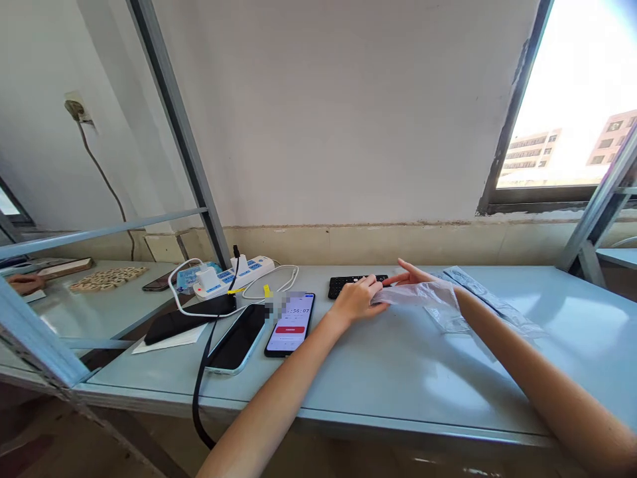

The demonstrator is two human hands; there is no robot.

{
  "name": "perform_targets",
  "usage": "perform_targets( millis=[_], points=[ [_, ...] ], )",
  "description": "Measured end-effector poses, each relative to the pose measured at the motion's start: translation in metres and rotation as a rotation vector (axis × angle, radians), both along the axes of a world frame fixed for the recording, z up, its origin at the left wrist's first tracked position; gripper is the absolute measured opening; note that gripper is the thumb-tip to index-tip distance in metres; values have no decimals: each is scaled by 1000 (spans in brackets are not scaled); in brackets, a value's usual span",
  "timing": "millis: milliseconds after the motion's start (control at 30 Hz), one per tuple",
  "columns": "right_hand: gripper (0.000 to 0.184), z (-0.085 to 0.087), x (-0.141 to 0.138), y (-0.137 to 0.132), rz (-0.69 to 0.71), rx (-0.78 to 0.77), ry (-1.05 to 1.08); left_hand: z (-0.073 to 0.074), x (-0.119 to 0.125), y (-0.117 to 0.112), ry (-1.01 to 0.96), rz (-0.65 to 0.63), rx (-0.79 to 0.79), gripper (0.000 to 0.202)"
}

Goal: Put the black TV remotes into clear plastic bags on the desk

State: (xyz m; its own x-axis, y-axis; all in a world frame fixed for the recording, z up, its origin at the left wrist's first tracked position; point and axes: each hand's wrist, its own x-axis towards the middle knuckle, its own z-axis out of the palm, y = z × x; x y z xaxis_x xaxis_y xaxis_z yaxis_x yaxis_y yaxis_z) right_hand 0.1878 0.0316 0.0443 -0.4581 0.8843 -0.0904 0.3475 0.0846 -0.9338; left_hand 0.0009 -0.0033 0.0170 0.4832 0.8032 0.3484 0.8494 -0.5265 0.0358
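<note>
My left hand (355,300) is closed on the near edge of a thin clear plastic bag (423,294), above the table. The bag stretches from its fingers to my right wrist. My right hand (411,273) is just beyond the bag, partly covered by it. Its visible fingers are stretched out and apart, pointing toward my left hand. Whether it touches the film inside or outside cannot be made out. Right behind my left hand lies a black remote control or small keypad (341,285). Beneath my right forearm are flat clear plastic packages (490,295) with greyish-blue contents.
To the left lie a phone with a lit timer (293,322), a dark-screened phone (239,338) and a black pouch (192,318). A white power strip (233,275) with cables stands behind them. Metal posts (179,119) frame the table (388,385); a black strap (199,392) hangs over its front edge.
</note>
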Motion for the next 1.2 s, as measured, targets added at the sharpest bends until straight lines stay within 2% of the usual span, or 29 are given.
perform_targets(
  millis=[133, 233, 300, 400, 467, 533, 700, 933, 1200],
  points=[
    [31, 3, -1, -9, 156, -47, -91, -6, 2, 4, 39, -47, 13, 17],
    [30, 2, 5, -3, 135, -3, -60, -8, 0, 8, -59, 12, 84, 24],
    [25, 2, 13, 2, 12, 48, 20, -9, -1, 9, -190, 92, 159, 30],
    [18, 1, 28, 11, -306, 181, 94, -10, -2, 10, -331, 199, 222, 33],
    [15, 0, 37, 16, -471, 267, 76, -11, 0, 10, -351, 234, 205, 32],
    [15, -2, 41, 19, -537, 302, 16, -13, 2, 10, -327, 233, 158, 29],
    [23, -10, 35, 20, -524, 296, -244, -16, 8, 7, -252, 199, 113, 26],
    [24, -11, 30, 15, -586, 385, -617, -20, 13, 5, -235, 150, 171, 22],
    [24, -10, 24, 8, -571, 450, -900, -27, 15, 10, -255, 101, 272, 12]
  ],
)
